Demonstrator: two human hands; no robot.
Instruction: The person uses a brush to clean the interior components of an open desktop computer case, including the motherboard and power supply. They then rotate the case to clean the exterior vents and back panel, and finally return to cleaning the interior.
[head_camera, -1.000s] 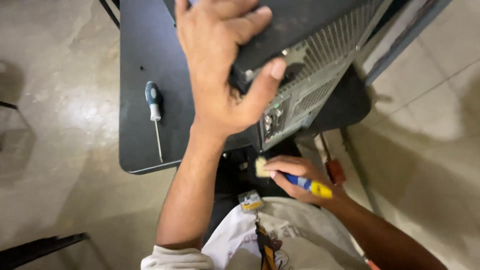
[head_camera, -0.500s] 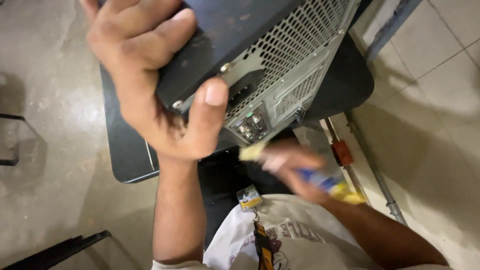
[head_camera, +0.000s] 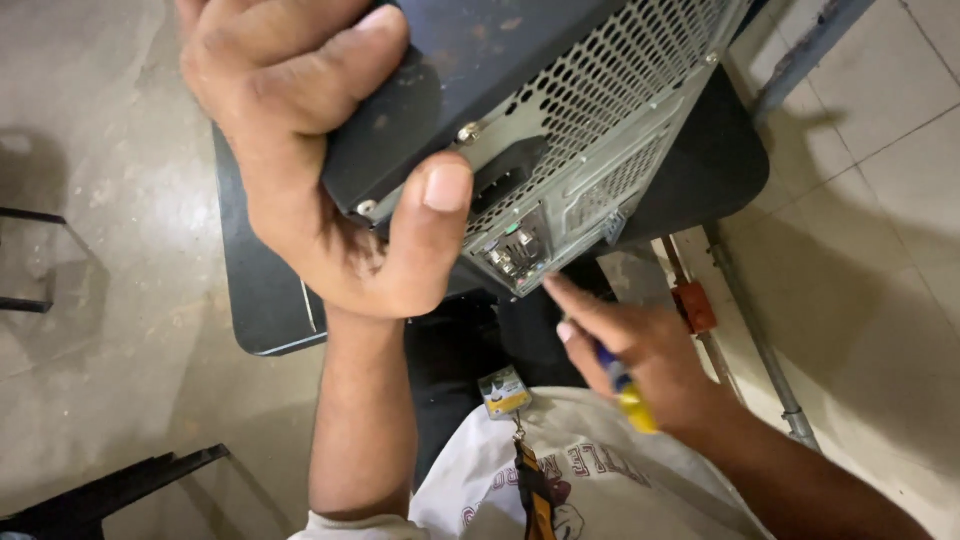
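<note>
Hands (head_camera: 330, 170) nearer, gripping computer case (head_camera: 560, 110)

Dark table (head_camera: 260, 320) on stained concrete floor (head_camera: 110, 400), pale tiles (head_camera: 880, 200) beyond.

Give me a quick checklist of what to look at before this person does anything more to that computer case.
1. Left hand grips the computer case corner, thumb on the rear panel: ok.
2. Case resting flat on the black table: not ok, it is tilted and overhangs the edge.
3. Right hand holds the blue and yellow tool: ok.
4. Tool tip visible: cannot tell, the hand hides it.
5. Rear ports unobstructed: ok, a finger points just beside them.
</note>
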